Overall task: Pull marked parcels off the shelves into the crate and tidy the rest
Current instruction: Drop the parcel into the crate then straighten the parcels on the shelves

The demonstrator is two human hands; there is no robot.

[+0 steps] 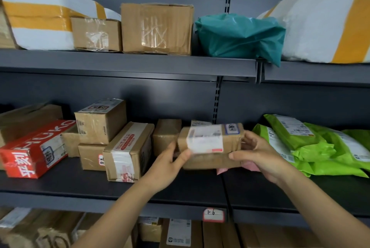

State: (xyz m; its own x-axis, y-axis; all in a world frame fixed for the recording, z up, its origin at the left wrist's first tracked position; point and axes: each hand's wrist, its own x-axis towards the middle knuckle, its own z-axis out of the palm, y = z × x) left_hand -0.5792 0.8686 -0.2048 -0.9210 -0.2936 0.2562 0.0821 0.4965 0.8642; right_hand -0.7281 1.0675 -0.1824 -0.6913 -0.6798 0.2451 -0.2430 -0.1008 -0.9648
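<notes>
A small brown parcel (230, 139) with a white label sits on top of another flat brown parcel (210, 161) on the middle shelf (180, 187). My left hand (170, 164) grips its left end and my right hand (258, 153) grips its right end. A pink mailer (222, 170) lies under the stack. To the left stand several cardboard boxes (128, 151) and a red box (34, 149). No crate is in view.
Green mailer bags (320, 145) pile up at the right of the middle shelf. The top shelf holds white-and-yellow sacks (40, 15), two brown boxes (156, 29) and a teal bag (240, 35). More boxes fill the shelf below; a tag (213, 214) marks the shelf edge.
</notes>
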